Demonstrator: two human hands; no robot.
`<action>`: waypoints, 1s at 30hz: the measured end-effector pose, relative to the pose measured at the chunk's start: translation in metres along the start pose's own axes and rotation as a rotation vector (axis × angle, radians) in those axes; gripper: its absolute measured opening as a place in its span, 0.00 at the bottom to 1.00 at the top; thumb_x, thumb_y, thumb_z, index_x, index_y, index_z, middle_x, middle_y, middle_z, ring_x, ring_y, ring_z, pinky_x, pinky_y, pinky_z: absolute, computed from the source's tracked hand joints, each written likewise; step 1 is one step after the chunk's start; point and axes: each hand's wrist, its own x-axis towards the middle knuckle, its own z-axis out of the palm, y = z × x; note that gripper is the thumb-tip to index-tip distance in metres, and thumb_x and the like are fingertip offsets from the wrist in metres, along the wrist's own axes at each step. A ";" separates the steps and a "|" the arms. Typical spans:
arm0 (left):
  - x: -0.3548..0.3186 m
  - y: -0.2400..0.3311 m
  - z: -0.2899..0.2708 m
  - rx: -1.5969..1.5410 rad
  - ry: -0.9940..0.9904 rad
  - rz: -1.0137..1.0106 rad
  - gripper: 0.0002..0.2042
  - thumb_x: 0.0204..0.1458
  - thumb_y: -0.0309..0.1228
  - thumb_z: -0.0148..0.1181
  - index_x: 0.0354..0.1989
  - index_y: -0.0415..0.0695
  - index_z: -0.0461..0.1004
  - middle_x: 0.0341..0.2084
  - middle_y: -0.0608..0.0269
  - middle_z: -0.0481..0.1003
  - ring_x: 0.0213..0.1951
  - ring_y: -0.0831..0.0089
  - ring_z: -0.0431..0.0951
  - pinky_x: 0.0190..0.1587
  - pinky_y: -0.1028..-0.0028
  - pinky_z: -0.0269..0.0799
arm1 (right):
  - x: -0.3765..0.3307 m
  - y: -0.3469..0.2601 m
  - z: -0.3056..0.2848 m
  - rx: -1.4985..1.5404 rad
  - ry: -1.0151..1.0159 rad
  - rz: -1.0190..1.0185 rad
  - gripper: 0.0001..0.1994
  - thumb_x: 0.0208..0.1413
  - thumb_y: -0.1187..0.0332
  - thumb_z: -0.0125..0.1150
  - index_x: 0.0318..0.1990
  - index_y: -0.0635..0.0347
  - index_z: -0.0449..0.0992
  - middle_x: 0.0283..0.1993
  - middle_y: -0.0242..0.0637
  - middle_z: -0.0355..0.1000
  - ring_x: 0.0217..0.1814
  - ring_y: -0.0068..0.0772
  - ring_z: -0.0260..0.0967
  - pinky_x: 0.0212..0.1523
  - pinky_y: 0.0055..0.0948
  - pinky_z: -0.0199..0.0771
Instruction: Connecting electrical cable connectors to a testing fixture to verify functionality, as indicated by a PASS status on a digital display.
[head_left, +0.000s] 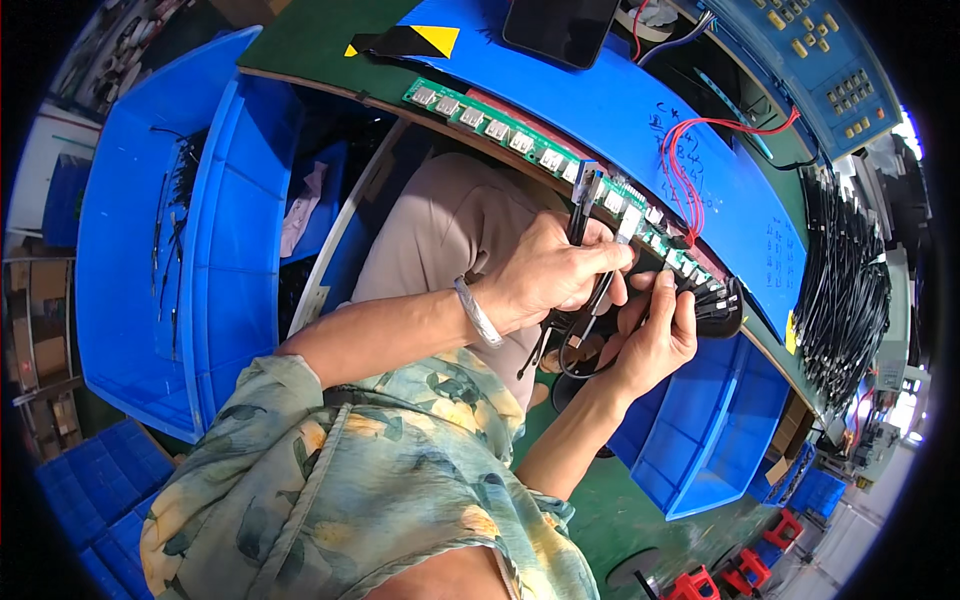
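My left hand [550, 265] is closed around black USB cables [580, 215]. A cable end with blue inside [590, 178] sticks up above its fingers, and a white plug [628, 224] points at the green circuit board [540, 148]. The board runs along the table's edge and carries a row of metal USB ports. Beside it, my right hand [650, 340] pinches a small pale plug [670, 262] against the board's right part. Whether that plug is fully seated cannot be made out. A loop of black cable [572, 372] hangs below both hands.
Red wires [690, 125] run from the board to a blue panel [810, 70] at the far right. A phone-like black slab [562, 30] lies on the blue mat [620, 110]. Bundled black cables [845, 290] hang at right. Blue bins [235, 250] stand left, another bin [710, 430] lower right.
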 end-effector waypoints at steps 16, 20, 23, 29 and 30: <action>-0.005 -0.009 -0.002 -0.023 -0.012 -0.003 0.07 0.48 0.30 0.52 0.25 0.38 0.69 0.15 0.60 0.71 0.08 0.89 0.56 0.10 0.87 0.46 | -0.013 0.014 -0.033 0.209 -0.335 0.117 0.08 0.54 0.74 0.45 0.28 0.68 0.68 0.26 0.39 0.68 0.15 0.19 0.57 0.15 0.16 0.57; -0.015 -0.012 -0.008 0.061 -0.104 -0.048 0.08 0.48 0.31 0.51 0.24 0.39 0.68 0.14 0.66 0.69 0.09 0.89 0.55 0.10 0.85 0.48 | -0.039 0.016 -0.056 0.399 -0.430 0.422 0.07 0.54 0.77 0.40 0.25 0.66 0.64 0.21 0.36 0.62 0.09 0.13 0.39 0.07 0.13 0.40; -0.015 -0.011 -0.015 0.057 -0.072 -0.074 0.11 0.50 0.37 0.47 0.26 0.41 0.67 0.16 0.65 0.68 0.10 0.88 0.55 0.11 0.85 0.49 | -0.047 0.015 -0.095 0.198 -0.392 0.462 0.09 0.51 0.77 0.45 0.20 0.60 0.63 0.19 0.33 0.61 0.09 0.12 0.41 0.07 0.12 0.39; -0.016 -0.016 -0.018 0.119 -0.442 -0.168 0.16 0.52 0.40 0.41 0.25 0.37 0.65 0.14 0.62 0.67 0.10 0.85 0.57 0.11 0.85 0.51 | -0.037 -0.008 -0.061 -0.184 -0.181 0.213 0.04 0.46 0.79 0.54 0.23 0.64 0.68 0.18 0.28 0.63 0.10 0.08 0.46 0.08 0.11 0.40; -0.020 -0.011 -0.015 0.255 -0.476 -0.218 0.17 0.53 0.41 0.40 0.27 0.37 0.66 0.14 0.65 0.66 0.12 0.86 0.57 0.14 0.85 0.51 | -0.033 -0.008 -0.056 -0.150 -0.250 0.147 0.01 0.46 0.79 0.54 0.26 0.66 0.70 0.19 0.28 0.64 0.11 0.07 0.47 0.09 0.10 0.41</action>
